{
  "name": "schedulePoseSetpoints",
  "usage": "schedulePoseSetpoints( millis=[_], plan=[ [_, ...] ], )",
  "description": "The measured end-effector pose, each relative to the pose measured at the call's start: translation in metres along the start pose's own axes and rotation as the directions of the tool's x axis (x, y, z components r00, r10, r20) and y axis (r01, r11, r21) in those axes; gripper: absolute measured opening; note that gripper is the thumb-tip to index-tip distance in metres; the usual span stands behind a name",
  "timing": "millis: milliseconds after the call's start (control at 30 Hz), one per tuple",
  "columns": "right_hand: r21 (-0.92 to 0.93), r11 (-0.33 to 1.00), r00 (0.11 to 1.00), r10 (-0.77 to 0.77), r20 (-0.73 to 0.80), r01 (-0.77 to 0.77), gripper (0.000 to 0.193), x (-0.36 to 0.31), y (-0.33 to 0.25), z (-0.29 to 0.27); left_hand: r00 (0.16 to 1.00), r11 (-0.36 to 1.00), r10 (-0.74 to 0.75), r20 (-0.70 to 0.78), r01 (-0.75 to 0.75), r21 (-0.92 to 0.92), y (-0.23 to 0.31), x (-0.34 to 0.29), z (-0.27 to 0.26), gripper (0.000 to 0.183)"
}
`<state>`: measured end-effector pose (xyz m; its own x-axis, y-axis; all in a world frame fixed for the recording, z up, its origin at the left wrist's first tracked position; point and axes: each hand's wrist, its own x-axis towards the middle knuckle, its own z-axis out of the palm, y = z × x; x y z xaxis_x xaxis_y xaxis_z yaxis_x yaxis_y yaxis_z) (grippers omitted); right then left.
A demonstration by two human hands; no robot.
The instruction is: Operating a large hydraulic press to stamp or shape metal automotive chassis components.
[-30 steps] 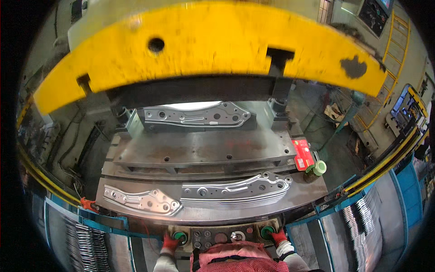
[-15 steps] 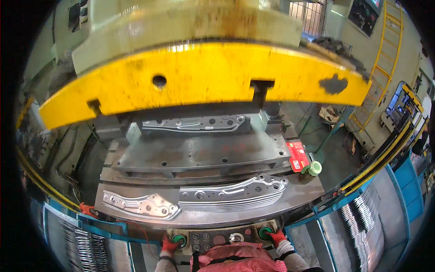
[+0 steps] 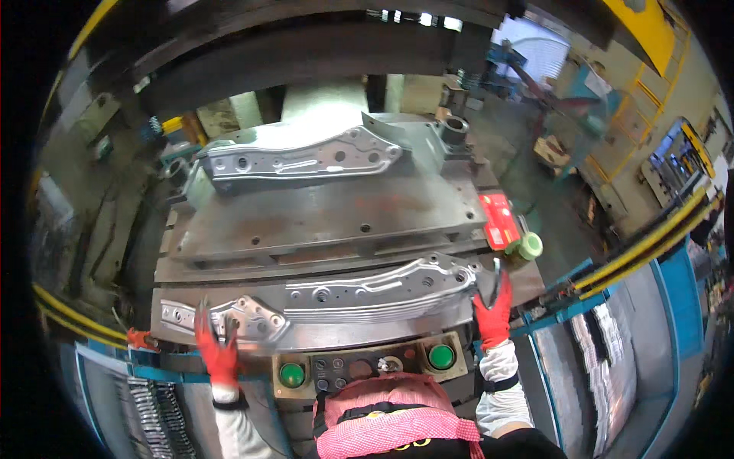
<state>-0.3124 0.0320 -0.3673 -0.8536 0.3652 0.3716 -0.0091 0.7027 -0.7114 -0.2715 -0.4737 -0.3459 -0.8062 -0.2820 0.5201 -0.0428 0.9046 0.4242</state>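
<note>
My left hand, in a red glove with dark fingertips, reaches over a short stamped metal bracket at the left of the press table. Its fingers are apart, and whether they touch the bracket I cannot tell. Beside the right end of a stack of longer stamped metal panels is my right hand, also gloved, with thumb and fingers spread around that end. Farther back, another stamped panel lies on the lower die of the press.
Below the table edge sits a control box with a left green button and a right green button. A red packet and a pale-green-lidded jar stand at the table's right. Blue racks of metal parts flank me.
The yellow press ram has risen mostly out of view, exposing the panel on the die. Both hands have left the green buttons and moved forward and outward to the metal parts.
</note>
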Motion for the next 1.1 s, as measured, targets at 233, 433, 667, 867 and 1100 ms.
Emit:
schedulePoseSetpoints(
  millis=[233, 433, 667, 867, 1100],
  plan=[
    [-0.084, 0.850, 0.677, -0.351, 0.647, 0.520, 0.090, 0.039, -0.063, 0.083, 0.838, 0.853, 0.520, 0.163, -0.517, -0.065, 0.132, 0.168, 0.056, 0.066],
    [-0.087, 0.794, 0.613, -0.388, 0.688, 0.602, 0.087, 0.035, -0.074, 0.091, 0.810, 0.809, 0.555, 0.193, -0.579, 0.102, 0.182, 0.255, 0.154, 0.064],
    [-0.090, 0.784, 0.609, -0.400, 0.685, 0.615, 0.088, 0.037, -0.076, 0.094, 0.764, 0.761, 0.521, 0.381, -0.618, 0.197, 0.201, 0.313, 0.185, 0.039],
    [-0.068, 0.789, 0.597, -0.402, 0.694, 0.611, 0.091, 0.042, -0.075, 0.096, 0.666, 0.616, 0.696, 0.267, -0.745, 0.253, 0.164, 0.255, 0.101, 0.056],
    [-0.087, 0.797, 0.603, -0.375, 0.704, 0.598, 0.087, 0.038, -0.073, 0.097, 0.688, 0.771, 0.378, 0.619, -0.604, 0.201, 0.029, 0.179, 0.011, 0.057]
  ],
)
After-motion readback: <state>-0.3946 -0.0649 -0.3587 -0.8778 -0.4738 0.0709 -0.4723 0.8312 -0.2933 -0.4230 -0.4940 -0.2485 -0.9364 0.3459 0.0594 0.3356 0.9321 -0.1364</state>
